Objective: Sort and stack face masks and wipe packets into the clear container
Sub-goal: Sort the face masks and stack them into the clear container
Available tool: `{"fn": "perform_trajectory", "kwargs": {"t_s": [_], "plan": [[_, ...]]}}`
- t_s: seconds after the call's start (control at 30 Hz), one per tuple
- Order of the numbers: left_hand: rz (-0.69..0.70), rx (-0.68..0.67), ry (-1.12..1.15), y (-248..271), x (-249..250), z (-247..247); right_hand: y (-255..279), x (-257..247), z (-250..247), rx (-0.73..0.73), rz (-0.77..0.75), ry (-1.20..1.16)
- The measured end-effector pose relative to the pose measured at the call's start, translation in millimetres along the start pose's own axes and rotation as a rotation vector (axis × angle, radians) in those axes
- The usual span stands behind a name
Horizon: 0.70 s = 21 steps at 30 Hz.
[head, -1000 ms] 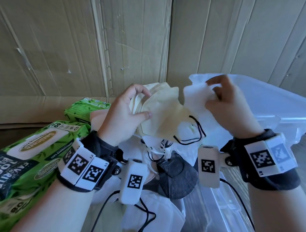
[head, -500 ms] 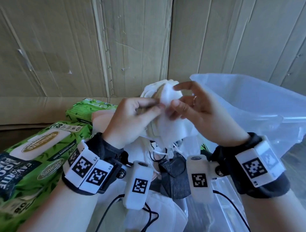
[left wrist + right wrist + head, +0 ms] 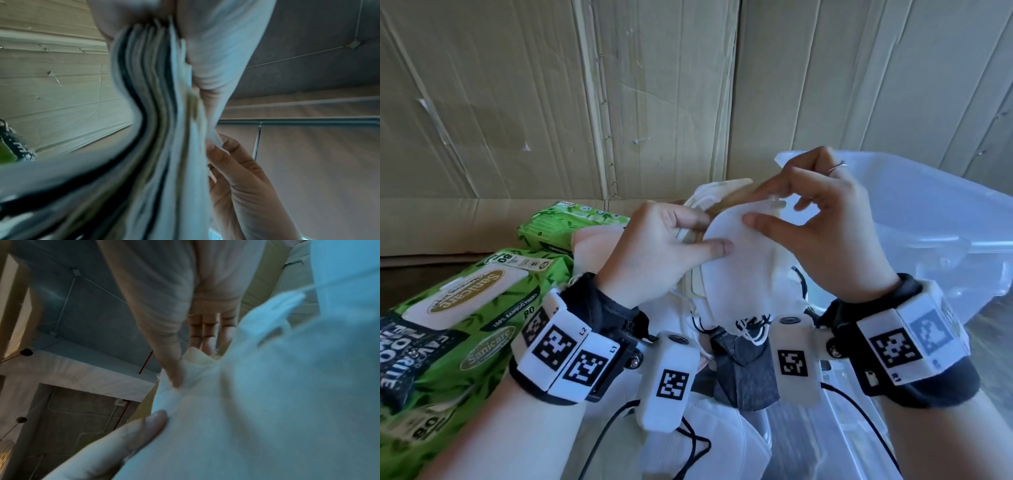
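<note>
My left hand (image 3: 707, 236) grips an upright stack of face masks (image 3: 160, 113), thumb on the front and fingers behind. The front one is a white mask (image 3: 750, 270) and beige masks (image 3: 726, 190) show behind it. My right hand (image 3: 760, 207) pinches the white mask's top edge, thumb on its face, and holds it against the stack. In the right wrist view the white mask (image 3: 267, 402) fills the right side. The clear container (image 3: 945, 240) stands just right of my hands. Two green wipe packets (image 3: 465, 308) (image 3: 571, 219) lie at the left.
A dark grey mask (image 3: 743, 370) and more white masks (image 3: 722, 445) lie below my hands, with black ear loops trailing. A cardboard wall (image 3: 619, 102) closes off the back. Wood floor (image 3: 993, 342) shows at the far right.
My right hand carried the white mask from the right over to the stack in my left hand. It now lies flat on the front, and my left thumb has moved onto it.
</note>
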<state>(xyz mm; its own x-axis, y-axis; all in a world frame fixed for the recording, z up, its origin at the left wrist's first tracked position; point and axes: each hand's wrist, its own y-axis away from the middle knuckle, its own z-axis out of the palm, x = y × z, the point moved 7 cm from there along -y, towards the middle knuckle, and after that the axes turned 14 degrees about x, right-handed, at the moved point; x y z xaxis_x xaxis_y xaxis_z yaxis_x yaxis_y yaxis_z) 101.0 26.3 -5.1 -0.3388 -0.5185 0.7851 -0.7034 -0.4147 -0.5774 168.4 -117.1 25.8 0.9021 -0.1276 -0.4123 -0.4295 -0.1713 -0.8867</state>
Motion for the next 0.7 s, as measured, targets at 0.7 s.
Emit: {"fn": "perform_trajectory", "kwargs": {"t_s": [0.7], "plan": [[-0.006,0.042,0.080,2,6,5,3,9,10,0.002,0.343,-0.272]]}}
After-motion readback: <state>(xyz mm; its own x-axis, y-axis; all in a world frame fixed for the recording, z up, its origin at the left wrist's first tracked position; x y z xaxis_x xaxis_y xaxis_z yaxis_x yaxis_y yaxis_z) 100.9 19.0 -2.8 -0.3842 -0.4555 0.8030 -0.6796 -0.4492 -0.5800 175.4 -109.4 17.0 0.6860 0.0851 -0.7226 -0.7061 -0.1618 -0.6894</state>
